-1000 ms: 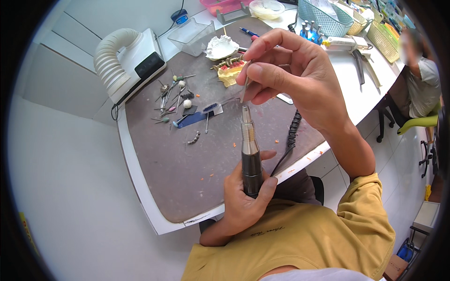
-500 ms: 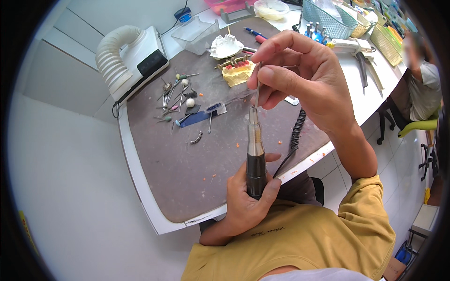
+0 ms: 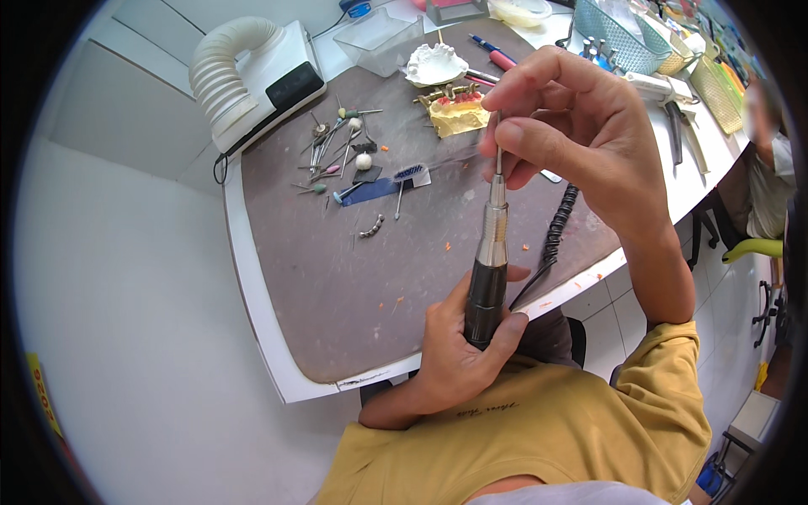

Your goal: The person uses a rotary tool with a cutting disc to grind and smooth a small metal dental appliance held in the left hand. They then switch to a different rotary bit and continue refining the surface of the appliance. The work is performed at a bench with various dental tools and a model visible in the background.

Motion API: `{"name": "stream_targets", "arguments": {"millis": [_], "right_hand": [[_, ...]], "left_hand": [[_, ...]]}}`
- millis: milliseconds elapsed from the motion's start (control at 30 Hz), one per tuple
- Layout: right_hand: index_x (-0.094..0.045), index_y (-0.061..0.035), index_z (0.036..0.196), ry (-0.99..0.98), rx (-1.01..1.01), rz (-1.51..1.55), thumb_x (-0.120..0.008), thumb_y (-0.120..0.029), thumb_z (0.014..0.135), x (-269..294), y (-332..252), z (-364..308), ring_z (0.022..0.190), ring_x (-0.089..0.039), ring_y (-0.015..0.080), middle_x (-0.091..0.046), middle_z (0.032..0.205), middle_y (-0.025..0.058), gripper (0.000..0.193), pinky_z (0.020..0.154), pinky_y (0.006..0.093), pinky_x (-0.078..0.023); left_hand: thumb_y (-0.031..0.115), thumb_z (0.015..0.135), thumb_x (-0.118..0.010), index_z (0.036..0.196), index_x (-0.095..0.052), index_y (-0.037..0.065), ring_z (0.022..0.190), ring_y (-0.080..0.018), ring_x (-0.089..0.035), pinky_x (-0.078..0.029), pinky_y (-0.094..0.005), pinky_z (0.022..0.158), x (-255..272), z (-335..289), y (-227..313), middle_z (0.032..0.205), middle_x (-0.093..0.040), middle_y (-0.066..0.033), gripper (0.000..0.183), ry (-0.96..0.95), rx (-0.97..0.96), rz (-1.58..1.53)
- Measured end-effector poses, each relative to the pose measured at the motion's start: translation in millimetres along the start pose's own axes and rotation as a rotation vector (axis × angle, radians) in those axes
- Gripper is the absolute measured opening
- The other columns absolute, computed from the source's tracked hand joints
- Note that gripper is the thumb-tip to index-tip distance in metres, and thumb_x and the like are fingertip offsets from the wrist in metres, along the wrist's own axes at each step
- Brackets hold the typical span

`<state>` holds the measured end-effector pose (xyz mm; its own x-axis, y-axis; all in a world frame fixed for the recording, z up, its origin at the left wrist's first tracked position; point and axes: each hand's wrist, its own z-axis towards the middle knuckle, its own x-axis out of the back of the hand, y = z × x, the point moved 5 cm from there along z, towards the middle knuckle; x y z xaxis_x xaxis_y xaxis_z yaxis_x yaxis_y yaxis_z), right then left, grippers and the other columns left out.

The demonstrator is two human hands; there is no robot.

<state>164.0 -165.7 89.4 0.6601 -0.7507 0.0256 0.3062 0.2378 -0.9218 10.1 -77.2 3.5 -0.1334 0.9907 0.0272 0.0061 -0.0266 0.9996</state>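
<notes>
My left hand (image 3: pixel 450 349) is wrapped around the dark lower body of a rotary handpiece (image 3: pixel 488 290), which stands nearly upright with its silver nose on top. Above it, my right hand (image 3: pixel 598 139) pinches a thin metal bur (image 3: pixel 499 160) between thumb and fingers. The bur's lower end meets the opening of the nose; how deep it sits is hidden, and its upper part is behind my fingers. Beyond my right hand lie a yellow dental model (image 3: pixel 457 118) with red parts and a white plaster model (image 3: pixel 435 64).
Several loose burs (image 3: pixel 332 156) lie on the brown mat (image 3: pixel 328 286), with a brush (image 3: pixel 410 174) and a small beaded metal piece (image 3: pixel 371 226) nearby. A coiled cord (image 3: pixel 557 227) runs at right. A white hose unit (image 3: pixel 252 80) stands far left, baskets (image 3: pixel 619 38) far right. Another person (image 3: pixel 770 143) sits right.
The bur's lower end was just at the tip of the handpiece; now my right fingers are closer to the nose, with less shank showing. The whole view has shifted slightly.
</notes>
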Motion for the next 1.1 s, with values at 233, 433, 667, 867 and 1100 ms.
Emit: {"name": "stream_targets", "arguments": {"millis": [233, 433, 667, 867, 1100], "right_hand": [[-0.061, 0.0000, 0.102, -0.061, -0.021, 0.008, -0.065, -0.008, 0.089, 4, 6, 4, 0.074, -0.068, 0.0133, -0.067, 0.084, 0.0091, 0.015, 0.059, 0.0219, -0.056], [-0.063, -0.0005, 0.096, -0.113, -0.050, 0.009, -0.068, -0.010, 0.087, -5, 14, 16, 0.073, -0.067, 0.0113, -0.067, 0.084, 0.0077, 0.014, 0.060, 0.0220, -0.056], [-0.062, 0.0013, 0.095, -0.271, -0.260, 0.024, -0.069, -0.008, 0.087, -21, 31, 18, 0.074, -0.067, 0.0104, -0.066, 0.081, 0.0051, 0.014, 0.061, 0.0215, -0.056], [-0.064, 0.0003, 0.100, -0.442, -0.343, 0.072, -0.066, -0.007, 0.089, -45, 38, 18, 0.078, -0.065, 0.0072, -0.066, 0.086, 0.0027, 0.013, 0.067, 0.0213, -0.055], [-0.063, 0.0001, 0.104, -0.448, -0.395, 0.067, -0.064, -0.009, 0.091, -55, 50, 21, 0.078, -0.064, 0.0073, -0.068, 0.089, 0.0047, 0.016, 0.069, 0.0213, -0.054]], "left_hand": [[0.020, 0.090, -0.064, 0.121, -0.054, -0.006, 0.049, -0.0033, -0.043, -0.032, -0.0199, 0.048, -1, 2, 0, 0.061, -0.049, 0.0028, 0.041, -0.021, 0.001, -0.041], [0.025, 0.093, -0.058, 0.132, -0.041, -0.008, 0.056, -0.0068, -0.047, -0.037, -0.0214, 0.053, 0, 2, 2, 0.070, -0.051, -0.0010, 0.054, -0.150, 0.107, -0.220], [0.043, 0.099, -0.037, 0.145, -0.013, -0.005, 0.090, -0.0179, -0.055, -0.042, -0.0320, 0.086, -16, -10, -2, 0.100, -0.052, -0.0130, 0.070, -0.381, 0.150, -0.602], [0.026, 0.103, -0.037, 0.145, -0.011, -0.001, 0.109, -0.0226, -0.053, -0.040, -0.0381, 0.099, -13, -20, -13, 0.121, -0.050, -0.0182, 0.056, -0.424, 0.156, -0.653], [0.022, 0.104, -0.037, 0.145, -0.010, 0.001, 0.117, -0.0244, -0.052, -0.039, -0.0402, 0.103, -7, -19, -23, 0.126, -0.049, -0.0202, 0.054, -0.441, 0.154, -0.740]]}}
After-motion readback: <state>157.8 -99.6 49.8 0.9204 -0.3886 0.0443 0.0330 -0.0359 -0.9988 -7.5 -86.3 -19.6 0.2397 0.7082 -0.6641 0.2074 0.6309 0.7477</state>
